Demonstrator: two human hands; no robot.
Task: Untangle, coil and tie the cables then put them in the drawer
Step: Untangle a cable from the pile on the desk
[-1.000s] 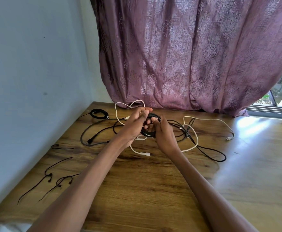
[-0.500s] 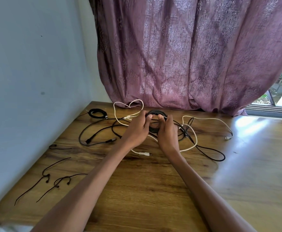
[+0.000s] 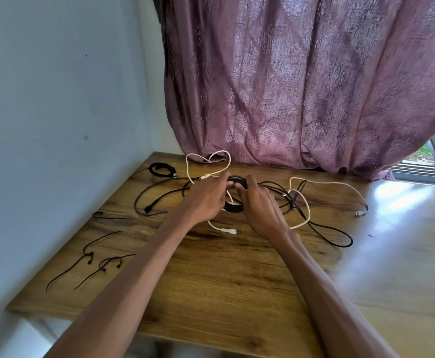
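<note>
A coiled black cable (image 3: 234,207) is held over the middle of the wooden table (image 3: 211,285). My left hand (image 3: 206,197) grips its left side and my right hand (image 3: 260,202) grips its right side, fingertips meeting at the top of the coil. Loose white cable (image 3: 306,202) and black cable (image 3: 337,239) lie tangled around and under the hands. A grey-black cable (image 3: 144,202) loops to the left. A small tied black coil (image 3: 162,170) rests at the back left corner. No drawer is in view.
Several thin black ties (image 3: 89,257) lie along the table's left side by the pale wall (image 3: 56,125). A purple curtain (image 3: 301,86) hangs behind the table's back edge. A window sill (image 3: 425,171) shows at the right.
Both hands have lowered the black coil toward the table and shifted slightly forward. The fingers now pinch the top of the coil. The other cables lie as before.
</note>
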